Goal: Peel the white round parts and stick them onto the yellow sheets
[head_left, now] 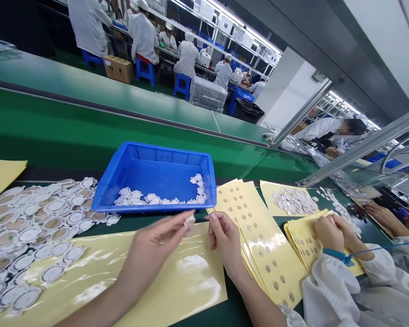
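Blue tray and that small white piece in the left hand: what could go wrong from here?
1. The small white piece is only pinched at the left hand's fingertips; it could drop onto the glossy yellow sheet.
2. The blue tray sits against the loose pile of round pieces; batches could mix.

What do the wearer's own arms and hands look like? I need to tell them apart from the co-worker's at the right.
The left hand and right hand are bare: no gloves, rings or watch show. The left forearm is uncovered to the frame edge. The right forearm is bare down to a white sleeve near the bottom edge. The fingers have short, plain nails.
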`<state>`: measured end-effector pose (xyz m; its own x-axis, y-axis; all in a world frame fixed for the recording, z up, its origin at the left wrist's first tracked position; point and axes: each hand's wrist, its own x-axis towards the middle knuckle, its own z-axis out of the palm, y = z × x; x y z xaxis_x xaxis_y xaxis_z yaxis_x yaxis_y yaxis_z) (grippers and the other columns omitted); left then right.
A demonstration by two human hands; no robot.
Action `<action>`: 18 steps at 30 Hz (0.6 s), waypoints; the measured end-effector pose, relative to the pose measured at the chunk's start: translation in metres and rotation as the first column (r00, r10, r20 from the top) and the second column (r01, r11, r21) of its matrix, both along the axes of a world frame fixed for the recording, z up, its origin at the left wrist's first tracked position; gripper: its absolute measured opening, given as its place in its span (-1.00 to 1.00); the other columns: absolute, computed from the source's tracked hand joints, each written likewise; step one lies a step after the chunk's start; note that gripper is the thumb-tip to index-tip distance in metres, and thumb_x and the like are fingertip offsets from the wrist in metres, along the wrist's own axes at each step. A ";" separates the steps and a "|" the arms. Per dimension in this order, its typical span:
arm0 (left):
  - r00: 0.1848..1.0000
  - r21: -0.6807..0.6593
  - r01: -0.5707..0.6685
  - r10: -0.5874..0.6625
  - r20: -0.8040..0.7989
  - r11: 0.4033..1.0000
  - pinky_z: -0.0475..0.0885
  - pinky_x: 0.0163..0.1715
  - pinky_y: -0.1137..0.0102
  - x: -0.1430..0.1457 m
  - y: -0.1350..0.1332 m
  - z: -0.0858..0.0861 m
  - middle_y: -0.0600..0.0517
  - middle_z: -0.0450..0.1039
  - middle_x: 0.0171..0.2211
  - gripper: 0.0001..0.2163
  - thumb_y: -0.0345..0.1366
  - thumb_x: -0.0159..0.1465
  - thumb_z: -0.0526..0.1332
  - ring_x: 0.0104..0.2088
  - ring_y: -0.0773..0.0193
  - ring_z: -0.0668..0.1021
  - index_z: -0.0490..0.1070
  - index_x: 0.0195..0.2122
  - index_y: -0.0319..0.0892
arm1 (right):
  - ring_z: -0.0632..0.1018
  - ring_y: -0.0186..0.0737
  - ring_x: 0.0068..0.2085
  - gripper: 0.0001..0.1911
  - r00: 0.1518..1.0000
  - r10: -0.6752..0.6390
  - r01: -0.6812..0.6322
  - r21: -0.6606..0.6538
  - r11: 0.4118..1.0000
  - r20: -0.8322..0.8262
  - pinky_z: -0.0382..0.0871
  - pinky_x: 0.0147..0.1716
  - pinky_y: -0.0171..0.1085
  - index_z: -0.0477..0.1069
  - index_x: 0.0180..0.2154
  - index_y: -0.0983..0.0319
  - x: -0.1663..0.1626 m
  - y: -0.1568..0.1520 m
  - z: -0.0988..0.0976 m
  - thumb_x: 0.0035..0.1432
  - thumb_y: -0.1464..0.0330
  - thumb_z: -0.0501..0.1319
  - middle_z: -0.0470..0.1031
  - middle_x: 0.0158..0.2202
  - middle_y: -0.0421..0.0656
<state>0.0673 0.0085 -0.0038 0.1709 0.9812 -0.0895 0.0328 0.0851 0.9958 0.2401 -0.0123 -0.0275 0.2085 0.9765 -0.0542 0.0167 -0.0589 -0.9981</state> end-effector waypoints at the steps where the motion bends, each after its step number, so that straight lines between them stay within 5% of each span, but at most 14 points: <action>1: 0.993 0.118 -0.078 0.088 -0.080 0.990 0.54 -0.07 0.37 -0.007 0.005 0.006 0.15 0.61 -0.16 -0.65 -0.06 0.11 0.32 -0.20 0.19 0.63 0.56 -0.06 0.07 | 0.23 -0.45 -0.68 -0.55 0.999 -0.038 0.038 0.004 0.999 0.016 0.15 -0.73 -0.45 0.42 -0.31 0.24 0.002 0.000 0.002 0.19 -0.03 0.17 0.21 -0.65 -0.34; 3: 0.936 0.355 -0.179 0.270 -0.226 0.918 0.50 -0.02 0.37 -0.020 0.016 0.016 0.18 0.59 -0.13 -0.67 -0.03 0.17 0.27 -0.14 0.19 0.61 0.54 -0.03 0.11 | 0.24 -0.44 -0.67 -0.54 0.994 -0.095 0.094 0.007 0.996 0.051 0.17 -0.74 -0.44 0.43 -0.30 0.24 0.004 0.001 0.007 0.18 -0.05 0.17 0.21 -0.63 -0.33; 6: 0.833 0.553 -0.155 0.409 -0.372 0.819 0.52 -0.20 0.40 -0.033 0.030 0.022 0.15 0.56 -0.05 -0.65 -0.01 0.25 0.20 -0.12 0.16 0.60 0.51 0.01 0.04 | 0.26 -0.42 -0.67 -0.53 0.987 -0.134 0.133 0.016 0.991 0.084 0.23 -0.74 -0.42 0.45 -0.29 0.24 0.007 0.003 0.009 0.18 -0.05 0.16 0.20 -0.63 -0.33; 13: 0.791 0.673 -0.072 0.453 -0.411 0.736 0.48 -0.32 0.38 -0.031 0.032 0.013 0.11 0.58 -0.11 -0.72 -0.09 0.34 0.12 -0.08 0.10 0.58 0.54 -0.06 0.01 | 0.25 -0.40 -0.66 -0.53 0.983 -0.167 0.167 0.010 0.986 0.079 0.22 -0.74 -0.42 0.46 -0.27 0.26 0.008 0.005 0.006 0.17 -0.04 0.17 0.19 -0.66 -0.33; 18: 0.833 0.797 0.021 0.430 -0.348 0.604 0.43 -0.07 0.38 -0.026 0.023 0.010 0.09 0.59 -0.17 -0.79 -0.29 0.34 0.15 -0.18 0.21 0.58 0.53 -0.08 -0.02 | 0.23 -0.40 -0.67 -0.53 0.983 -0.168 0.167 0.022 0.986 0.072 0.21 -0.73 -0.42 0.46 -0.29 0.25 0.008 0.005 0.005 0.17 -0.05 0.17 0.17 -0.67 -0.33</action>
<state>0.0412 0.0311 0.0060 0.1135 0.7258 0.6785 0.5795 -0.6030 0.5482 0.2484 -0.0073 -0.0221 0.3723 0.9280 -0.0174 0.0814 -0.0513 -0.9954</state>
